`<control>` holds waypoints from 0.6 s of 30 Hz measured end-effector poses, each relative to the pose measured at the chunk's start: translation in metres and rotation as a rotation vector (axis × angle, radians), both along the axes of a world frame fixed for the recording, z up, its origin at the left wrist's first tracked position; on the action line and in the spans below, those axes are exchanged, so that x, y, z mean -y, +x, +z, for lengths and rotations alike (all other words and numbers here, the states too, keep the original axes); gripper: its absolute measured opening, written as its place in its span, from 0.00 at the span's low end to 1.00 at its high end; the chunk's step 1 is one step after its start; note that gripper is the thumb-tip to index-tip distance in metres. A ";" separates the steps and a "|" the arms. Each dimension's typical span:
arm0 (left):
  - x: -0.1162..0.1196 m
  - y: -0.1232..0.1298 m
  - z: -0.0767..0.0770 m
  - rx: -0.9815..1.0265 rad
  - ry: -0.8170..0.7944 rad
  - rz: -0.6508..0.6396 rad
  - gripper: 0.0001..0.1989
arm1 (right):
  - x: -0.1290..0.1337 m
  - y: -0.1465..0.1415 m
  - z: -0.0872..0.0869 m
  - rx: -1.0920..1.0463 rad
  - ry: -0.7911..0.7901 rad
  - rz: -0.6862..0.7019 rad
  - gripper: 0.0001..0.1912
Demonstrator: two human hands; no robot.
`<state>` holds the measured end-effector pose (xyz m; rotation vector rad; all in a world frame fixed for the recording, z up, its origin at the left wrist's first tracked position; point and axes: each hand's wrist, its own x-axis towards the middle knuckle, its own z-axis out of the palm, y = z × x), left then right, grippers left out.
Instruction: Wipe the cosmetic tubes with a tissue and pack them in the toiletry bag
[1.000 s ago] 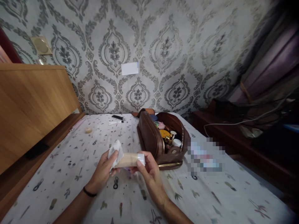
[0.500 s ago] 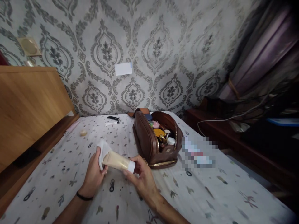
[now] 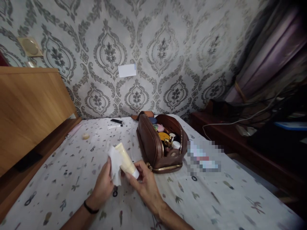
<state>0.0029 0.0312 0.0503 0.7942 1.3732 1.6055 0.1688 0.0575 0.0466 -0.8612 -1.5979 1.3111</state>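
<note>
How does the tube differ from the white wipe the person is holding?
The tube is pale yellow with a white cap; the wipe is white all over. The tube looks smooth and firm in shape, while the wipe hangs limp and uneven. The right hand grips the tube near its cap; the left hand holds the wipe. Both are held close together.

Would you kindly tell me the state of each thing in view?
Pale yellow tube: capped, tilted, held by the right hand
White tissue: creased, held by the left hand
Brown bag: unzipped, open
Small white tube: lying on the sheet
Slim black item: lying flat
Purple curtain: tied back
</note>
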 end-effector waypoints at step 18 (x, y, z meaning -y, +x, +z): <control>0.009 -0.017 0.001 -0.299 0.050 0.164 0.15 | 0.009 -0.005 -0.001 0.056 -0.004 0.054 0.09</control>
